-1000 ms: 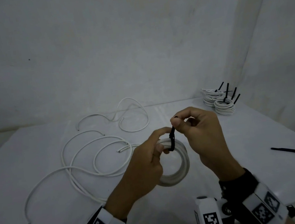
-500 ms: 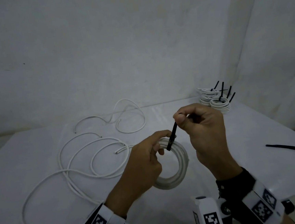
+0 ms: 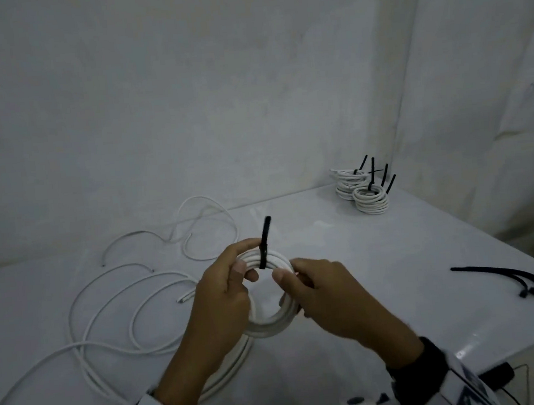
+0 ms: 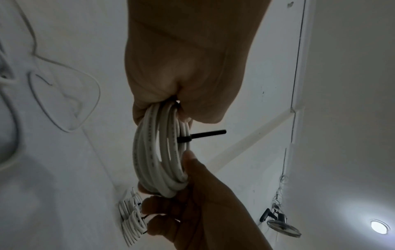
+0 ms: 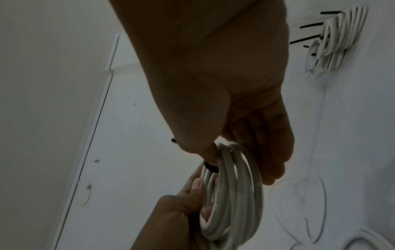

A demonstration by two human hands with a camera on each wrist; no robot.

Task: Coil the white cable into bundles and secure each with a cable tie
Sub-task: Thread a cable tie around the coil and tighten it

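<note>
Both hands hold a white cable coil [image 3: 271, 326] just above the table. My left hand [image 3: 242, 269] grips its upper left, thumb on top. Fingers and thumb of my right hand [image 3: 290, 281] pinch the right side. A black cable tie [image 3: 264, 244] wraps the top of the coil, and its tail stands up free between the hands. In the left wrist view the coil [image 4: 158, 152] hangs from my left hand [image 4: 171, 108] with the tie [image 4: 200, 135] pointing sideways. The right wrist view shows the coil [image 5: 230, 194] and the tie head [image 5: 210, 166] under my right thumb.
Loose white cable [image 3: 107, 313] loops over the left half of the white table [image 3: 378, 273]. Tied bundles [image 3: 366, 193] with black tails sit at the far right corner. Spare black cable ties [image 3: 518, 280] lie near the right edge. Walls stand close behind and right.
My right hand pulled the tie's tail up, then let it go and dropped to grip the coil's right side. The tail now stands free.
</note>
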